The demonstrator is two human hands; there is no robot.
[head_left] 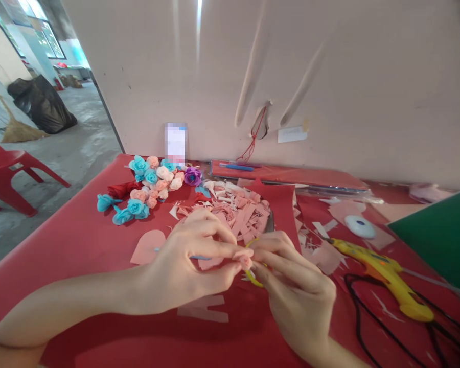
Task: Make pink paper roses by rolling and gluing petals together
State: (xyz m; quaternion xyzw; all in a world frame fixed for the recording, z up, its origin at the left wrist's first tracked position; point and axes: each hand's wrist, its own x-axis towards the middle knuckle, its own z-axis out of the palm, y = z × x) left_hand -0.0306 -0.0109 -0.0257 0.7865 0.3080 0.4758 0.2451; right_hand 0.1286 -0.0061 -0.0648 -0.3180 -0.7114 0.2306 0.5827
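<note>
My left hand [193, 260] and my right hand [295, 286] meet above the red table [72, 240], fingers pinched together on a small rolled pink paper flower [246, 261]. Under my right fingers a yellow scissor handle [253, 278] shows in part. A thin blue stick [201, 257] lies under my left hand, next to a pink paper heart [147, 247]. Behind my hands lies a heap of pink paper scraps [237, 209].
Finished paper roses [149, 186] in blue, pink, purple and red cluster at the back left. A yellow glue gun [387, 276] with a black cord lies at the right, near a green sheet [440, 235]. A red plastic chair [7, 174] stands left of the table.
</note>
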